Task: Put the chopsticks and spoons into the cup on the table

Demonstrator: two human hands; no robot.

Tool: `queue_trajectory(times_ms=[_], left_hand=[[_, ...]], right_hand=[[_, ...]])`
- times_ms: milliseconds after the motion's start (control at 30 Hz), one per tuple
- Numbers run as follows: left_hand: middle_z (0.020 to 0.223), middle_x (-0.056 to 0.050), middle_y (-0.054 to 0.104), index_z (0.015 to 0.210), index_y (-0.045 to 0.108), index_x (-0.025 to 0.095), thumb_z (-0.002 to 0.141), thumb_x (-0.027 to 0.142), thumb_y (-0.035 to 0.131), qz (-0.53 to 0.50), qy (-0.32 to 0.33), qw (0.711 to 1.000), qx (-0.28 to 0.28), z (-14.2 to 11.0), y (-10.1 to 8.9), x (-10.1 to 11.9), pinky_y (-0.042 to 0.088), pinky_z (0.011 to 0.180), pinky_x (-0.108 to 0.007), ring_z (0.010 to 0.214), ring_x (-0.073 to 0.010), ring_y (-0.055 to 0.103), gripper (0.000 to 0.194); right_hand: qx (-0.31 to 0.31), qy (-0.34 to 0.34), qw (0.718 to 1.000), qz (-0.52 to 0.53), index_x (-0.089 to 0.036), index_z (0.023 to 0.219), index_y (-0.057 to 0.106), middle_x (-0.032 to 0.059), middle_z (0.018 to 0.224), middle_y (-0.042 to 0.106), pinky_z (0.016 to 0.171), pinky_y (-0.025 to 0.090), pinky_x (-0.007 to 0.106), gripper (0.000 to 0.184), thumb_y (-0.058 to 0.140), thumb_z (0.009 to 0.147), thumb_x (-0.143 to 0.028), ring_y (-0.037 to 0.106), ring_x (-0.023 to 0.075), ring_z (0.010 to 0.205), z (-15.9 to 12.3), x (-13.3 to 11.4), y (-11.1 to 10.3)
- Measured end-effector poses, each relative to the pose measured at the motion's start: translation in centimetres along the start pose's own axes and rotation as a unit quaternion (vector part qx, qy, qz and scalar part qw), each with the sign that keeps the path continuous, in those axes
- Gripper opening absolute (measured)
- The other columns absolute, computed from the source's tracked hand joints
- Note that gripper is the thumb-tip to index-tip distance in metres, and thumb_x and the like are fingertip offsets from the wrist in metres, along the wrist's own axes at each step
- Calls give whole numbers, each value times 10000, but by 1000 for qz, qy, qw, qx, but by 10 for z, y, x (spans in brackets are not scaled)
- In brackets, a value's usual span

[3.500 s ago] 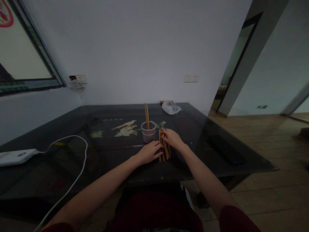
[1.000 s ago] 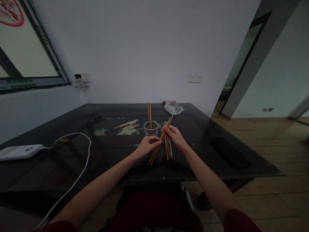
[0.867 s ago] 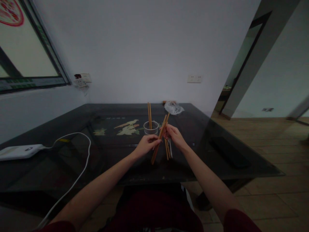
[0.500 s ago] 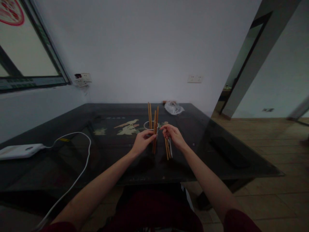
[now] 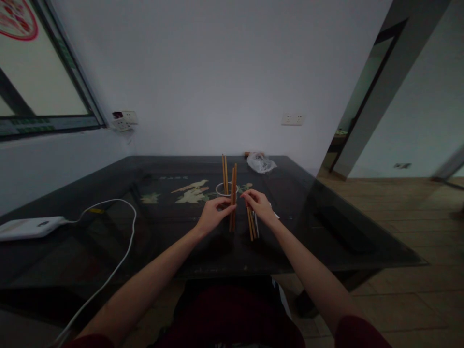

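Left hand (image 5: 214, 213) pinching upright chopsticks (image 5: 234, 193) tightly, cup (image 5: 222, 195) just beyond; right hand (image 5: 261, 207) nearly closed, can't tell whether it's holding anything

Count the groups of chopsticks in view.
3: a pair in the cup, a held bunch in the left hand, a lower bunch by the right hand.

A plain pale-grey wall (image 5: 217, 72) rises behind the glossy black surface (image 5: 108, 174), which bears a pale printed bird-and-flower picture (image 5: 192, 193). A dark-framed window (image 5: 47, 82) is at upper left. White rectangular wall sockets (image 5: 292, 119) sit above the surface; brown tiled flooring (image 5: 409, 222) spreads at right, under dim light.
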State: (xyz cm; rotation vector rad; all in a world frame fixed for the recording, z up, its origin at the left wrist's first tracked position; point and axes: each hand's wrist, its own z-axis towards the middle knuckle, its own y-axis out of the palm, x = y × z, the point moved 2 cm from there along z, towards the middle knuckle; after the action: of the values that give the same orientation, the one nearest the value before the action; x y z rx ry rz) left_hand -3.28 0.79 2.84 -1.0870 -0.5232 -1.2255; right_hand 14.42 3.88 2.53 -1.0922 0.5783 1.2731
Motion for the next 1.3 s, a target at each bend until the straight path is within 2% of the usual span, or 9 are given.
queue_trajectory(times_ms=[133,267,367,467,600,733,867,1033,1300], left_hand=[[841,-70,712,831,695,134,733,387,655,-24,-1,999,29,2,-11,14,523,707,-295,747,-185,646,274],[849,-69,714,825,699,138,715,433,666,-49,23,995,82,11,-32,39,526,726,-299,780,-197,652,316],[852,-70,709,860,691,129,714,453,666,-57,42,989,129,27,-53,55,522,736,-299,788,-192,650,356],[832,-56,701,857,686,130,708,440,676,-54,72,982,167,54,-72,59,508,728,-277,765,-165,636,345],[740,-35,678,789,681,130,698,418,677,-23,70,982,173,91,-81,40,483,659,-244,682,-135,602,302],[702,-39,666,750,671,123,685,400,666,23,30,993,114,111,-75,9,463,611,-242,649,-140,589,285],[673,-40,662,714,668,118,685,412,647,79,4,994,75,114,-68,-13,450,600,-244,628,-143,583,297],[689,-49,675,720,667,115,676,418,644,101,-10,994,41,110,-63,-23,456,635,-250,660,-156,604,307],[714,-61,680,715,653,128,660,407,645,109,-25,992,52,111,-62,-40,458,643,-260,683,-171,613,284]], right_hand=[[3,-2,999,-35,-168,825,591,-18,610,512,529,364,231,267,498,825,-418,484,119,557,0,1,0],[29,-11,998,-63,-179,905,582,-4,699,547,605,404,246,203,533,786,-335,516,137,656,3,9,0],[29,-9,998,-51,-187,1007,547,-8,746,552,656,437,268,285,576,737,-272,537,145,704,8,20,2],[19,1,999,-36,-199,1104,500,-2,830,561,732,462,308,454,644,674,-221,556,148,750,13,33,7],[2,41,998,-40,-196,1208,451,49,980,569,806,471,365,712,760,566,-215,572,186,859,17,47,16],[-17,63,997,-32,-182,1266,418,109,1124,551,854,465,403,837,803,526,-239,565,233,990,20,47,22],[-37,62,997,-5,-198,1260,426,116,1161,566,887,450,436,828,811,527,-217,553,255,1060,26,44,25],[-56,56,996,44,-171,1228,444,116,1128,602,912,443,430,790,811,528,-181,578,243,1047,36,45,32],[-71,57,989,118,-175,1238,445,107,1108,629,918,456,412,832,831,501,-219,607,231,1014,42,53,40]])
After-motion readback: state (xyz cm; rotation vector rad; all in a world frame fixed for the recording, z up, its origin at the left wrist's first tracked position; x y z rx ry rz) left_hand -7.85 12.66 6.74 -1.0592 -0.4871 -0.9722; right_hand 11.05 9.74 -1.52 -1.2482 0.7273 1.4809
